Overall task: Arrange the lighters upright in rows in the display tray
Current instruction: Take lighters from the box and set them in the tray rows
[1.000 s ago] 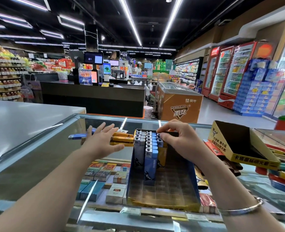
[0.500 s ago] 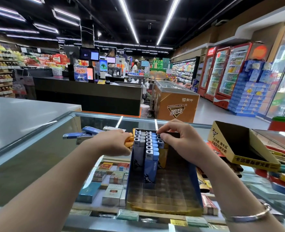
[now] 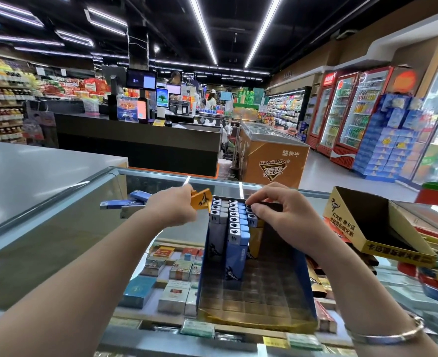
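At a shop's glass desk [image 3: 161, 181], a person's left hand [image 3: 172, 207] grips an orange lighter [image 3: 201, 200], fingers curled round it, just beside the far left corner of the display tray [image 3: 308, 287]. The right hand [image 3: 281, 215] rests its curled fingertips [image 3: 251, 203] on the tops of the blue and grey lighters [image 3: 232, 222] standing upright in rows at the tray's far end; whether it pinches one cannot be told. More blue lighters [image 3: 125, 203] lie loose on the glass to the left. An empty yellow carton [image 3: 372, 228] sits tilted at right.
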`<state>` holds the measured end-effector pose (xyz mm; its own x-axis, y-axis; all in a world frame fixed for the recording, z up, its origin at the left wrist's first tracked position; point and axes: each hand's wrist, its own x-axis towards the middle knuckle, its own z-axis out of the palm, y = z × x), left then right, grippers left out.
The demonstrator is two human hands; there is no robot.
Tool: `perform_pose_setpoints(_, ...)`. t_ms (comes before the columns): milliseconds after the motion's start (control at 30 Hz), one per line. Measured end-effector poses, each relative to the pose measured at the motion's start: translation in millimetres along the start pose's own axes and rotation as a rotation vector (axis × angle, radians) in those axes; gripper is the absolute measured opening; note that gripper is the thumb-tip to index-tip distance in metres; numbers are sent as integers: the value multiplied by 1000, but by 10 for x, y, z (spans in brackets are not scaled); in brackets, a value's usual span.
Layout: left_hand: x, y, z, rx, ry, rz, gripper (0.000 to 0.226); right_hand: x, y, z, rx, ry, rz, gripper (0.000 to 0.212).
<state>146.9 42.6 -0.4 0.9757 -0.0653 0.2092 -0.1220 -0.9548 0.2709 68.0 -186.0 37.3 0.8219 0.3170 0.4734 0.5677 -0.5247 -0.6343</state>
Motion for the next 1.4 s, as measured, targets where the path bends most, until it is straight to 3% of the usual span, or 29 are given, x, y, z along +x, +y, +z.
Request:
perform_pose_setpoints(100, 35, -35, 11, 14, 226, 10, 18, 0, 0, -4, -1, -2, -1, 14)
perform_pose_setpoints(200, 37, -68, 72, 181, 287, 17, 18, -1, -3, -1, -3, -4, -1, 14)
perform_pose_setpoints(333, 74, -65, 88, 252, 160, 30, 24, 1, -10, 0, -28, 1, -21, 16)
perform_pose_setpoints(533, 72, -19, 61, 110, 14, 2, 34, -5, -19, -2, -26, -4, -29, 17)
perform_pose_setpoints(667, -32, -33, -27, -109, -70, -76, 47, -5, -20, -3, -25, -13, -28, 17)
perform_pose_setpoints(767, -138, -58, -122, -294, -121, -111, 41, -3, -20, -2, -27, -17, -25, 17)
perform_pose_setpoints(933, -335, 18, -464, -983, -71, -81, 45, 0, -24, -9, -14, -32, -8, 20)
perform_pose_setpoints(1100, -593, 300, -614, -1453, -2, 65, 42, -3, -64, -7, -66, -18, -23, 17)
perform_pose_setpoints(1300, -760, 588, -573, -1674, 58, 165, 47, -63, -216, -4, 1, 162, -185, 5)
perform_pose_setpoints(1400, -791, 666, -543, -1635, 92, 222, 48, -123, -312, 46, 34, 152, -252, 25)
